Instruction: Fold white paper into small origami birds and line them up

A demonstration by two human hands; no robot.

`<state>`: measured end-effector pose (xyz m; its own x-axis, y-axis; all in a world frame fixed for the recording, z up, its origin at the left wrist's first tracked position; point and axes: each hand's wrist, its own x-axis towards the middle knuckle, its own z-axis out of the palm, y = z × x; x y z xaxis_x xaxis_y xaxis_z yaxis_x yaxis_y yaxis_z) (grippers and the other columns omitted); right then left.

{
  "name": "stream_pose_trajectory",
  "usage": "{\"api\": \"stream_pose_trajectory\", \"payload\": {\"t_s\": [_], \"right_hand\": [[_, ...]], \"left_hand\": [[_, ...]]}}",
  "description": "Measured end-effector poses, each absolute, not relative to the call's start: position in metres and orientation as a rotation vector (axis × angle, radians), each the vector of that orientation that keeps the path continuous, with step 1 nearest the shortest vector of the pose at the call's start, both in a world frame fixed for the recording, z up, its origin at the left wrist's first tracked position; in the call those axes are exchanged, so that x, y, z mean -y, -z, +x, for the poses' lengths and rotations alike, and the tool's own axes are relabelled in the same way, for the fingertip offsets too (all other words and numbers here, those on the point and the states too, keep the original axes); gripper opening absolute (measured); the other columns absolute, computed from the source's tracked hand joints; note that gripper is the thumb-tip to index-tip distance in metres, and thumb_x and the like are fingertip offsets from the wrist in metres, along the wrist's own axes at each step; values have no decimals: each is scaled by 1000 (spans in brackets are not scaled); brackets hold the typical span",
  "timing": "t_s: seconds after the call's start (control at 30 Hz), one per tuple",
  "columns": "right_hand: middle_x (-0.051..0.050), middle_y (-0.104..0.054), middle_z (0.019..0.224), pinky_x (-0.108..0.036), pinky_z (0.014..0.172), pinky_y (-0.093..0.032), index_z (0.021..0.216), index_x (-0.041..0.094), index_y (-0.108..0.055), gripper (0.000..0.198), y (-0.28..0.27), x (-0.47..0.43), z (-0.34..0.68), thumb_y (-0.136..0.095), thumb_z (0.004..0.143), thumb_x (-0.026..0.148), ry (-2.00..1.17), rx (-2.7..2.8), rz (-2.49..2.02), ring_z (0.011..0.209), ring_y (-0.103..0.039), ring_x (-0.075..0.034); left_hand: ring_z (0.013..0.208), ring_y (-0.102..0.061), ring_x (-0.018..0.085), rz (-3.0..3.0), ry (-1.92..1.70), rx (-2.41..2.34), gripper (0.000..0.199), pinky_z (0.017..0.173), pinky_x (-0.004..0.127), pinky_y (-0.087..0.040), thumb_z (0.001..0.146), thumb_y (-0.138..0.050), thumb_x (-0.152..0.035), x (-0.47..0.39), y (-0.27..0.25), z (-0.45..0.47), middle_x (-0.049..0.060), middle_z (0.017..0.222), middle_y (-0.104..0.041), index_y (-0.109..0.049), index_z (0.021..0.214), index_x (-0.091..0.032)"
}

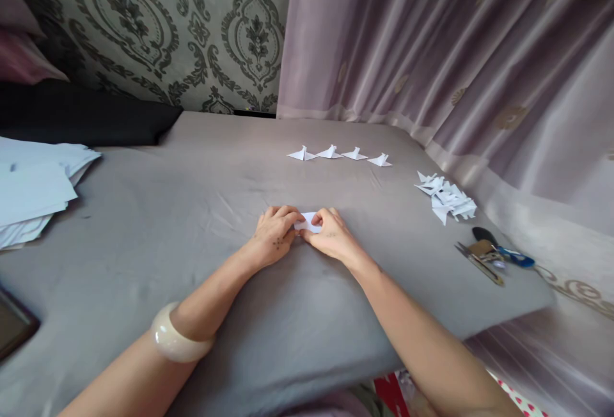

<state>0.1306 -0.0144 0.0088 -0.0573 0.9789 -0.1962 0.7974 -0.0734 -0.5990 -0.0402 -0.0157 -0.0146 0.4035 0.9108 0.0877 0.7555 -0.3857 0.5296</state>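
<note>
Between my two hands, close to the grey cloth surface, is a small white piece of folded paper [307, 222]. My left hand [277, 230] grips its left edge with thumb and fingers closed together; a pale bangle [178, 335] circles that forearm. At the right side, my right hand [332, 233] pinches the same paper, its index finger bent over the top. The fingers cover the paper's outer edges, so its full shape is hidden. Beyond my hands, several folded white paper birds [330, 151] stand in a row.
A heap of folded white paper pieces [448, 197] lies to the right. Nearer me are scissors [513, 256] with blue on the handle and a slim cutter-like tool [480, 265]. At left are stacked paper sheets [33, 190], a black cloth [81, 115] and a dark-framed object [14, 322].
</note>
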Motion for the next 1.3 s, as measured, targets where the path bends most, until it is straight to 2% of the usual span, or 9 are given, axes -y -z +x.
{"api": "stream_pose_trajectory", "payload": {"t_s": [0.13, 0.33, 0.5, 0.73, 1.03, 1.13, 1.2, 1.27, 1.3], "right_hand": [[-5, -53, 104, -34, 85, -45, 86, 23, -52, 32, -8, 11, 131, -66, 69, 47, -891, 1921, -1939, 103, -56, -22], [-6, -53, 102, -31, 75, -46, 86, 23, -54, 36, -8, 6, 131, -70, 64, 46, -946, 1895, -1963, 95, -58, -22], [-7, -59, 101, -26, 66, -45, 85, 22, -58, 33, -13, 3, 135, -75, 60, 34, -1048, 1790, -1955, 87, -59, -20], [1, -64, 73, -22, 51, -41, 76, 21, -62, 25, -20, -7, 153, -68, 55, 9, -1165, 1731, -1927, 57, -56, -11], [4, -57, 50, -22, 46, -39, 63, 20, -63, 18, -19, -19, 198, -62, 52, 5, -1137, 1756, -1964, 45, -51, -11], [1, -63, 62, -24, 53, -43, 68, 20, -66, 21, -23, -17, 214, -60, 55, 6, -1041, 1814, -1936, 55, -56, -13], [-2, -67, 87, -25, 67, -47, 82, 22, -68, 30, -26, -11, 220, -57, 60, 6, -967, 1890, -1844, 74, -61, -15], [-3, -62, 114, -28, 82, -47, 102, 26, -66, 41, -27, -3, 222, -54, 67, 7, -907, 2089, -1606, 97, -60, -17], [-4, -58, 120, -30, 87, -47, 109, 27, -64, 46, -27, 1, 221, -53, 69, 7, -867, 2197, -1479, 106, -56, -18]], "left_hand": [[111, -47, 27, 2219, -478, -1417, 30, 96, 44, -39, 88, -50, -19, 17, 6, -39, 4, 125, -58, -61, 115, -26], [110, -46, 27, 2227, -516, -1393, 31, 97, 47, -39, 87, -48, -16, 18, 4, -40, 4, 123, -58, -63, 112, -27], [110, -47, 27, 2259, -520, -1379, 31, 95, 48, -40, 87, -48, -17, 18, 6, -41, 5, 121, -58, -67, 107, -31], [110, -46, 27, 2271, -491, -1348, 34, 96, 49, -38, 88, -45, -16, 18, 2, -42, 4, 121, -56, -70, 104, -32], [108, -48, 25, 2326, -505, -1354, 31, 93, 46, -40, 90, -45, -18, 19, 3, -41, 3, 120, -57, -70, 103, -33], [108, -48, 28, 2396, -542, -1406, 21, 87, 45, -41, 89, -54, -34, 20, 9, -39, 5, 119, -59, -68, 105, -32], [107, -48, 30, 2448, -553, -1455, 25, 83, 44, -42, 85, -60, -42, 21, 11, -37, 6, 118, -60, -67, 107, -31], [105, -49, 30, 2529, -570, -1457, 26, 81, 43, -42, 86, -60, -42, 21, 11, -35, 8, 115, -62, -66, 107, -29], [104, -50, 29, 2581, -577, -1437, 24, 80, 42, -41, 87, -59, -41, 21, 11, -34, 8, 114, -63, -66, 106, -28]]}}
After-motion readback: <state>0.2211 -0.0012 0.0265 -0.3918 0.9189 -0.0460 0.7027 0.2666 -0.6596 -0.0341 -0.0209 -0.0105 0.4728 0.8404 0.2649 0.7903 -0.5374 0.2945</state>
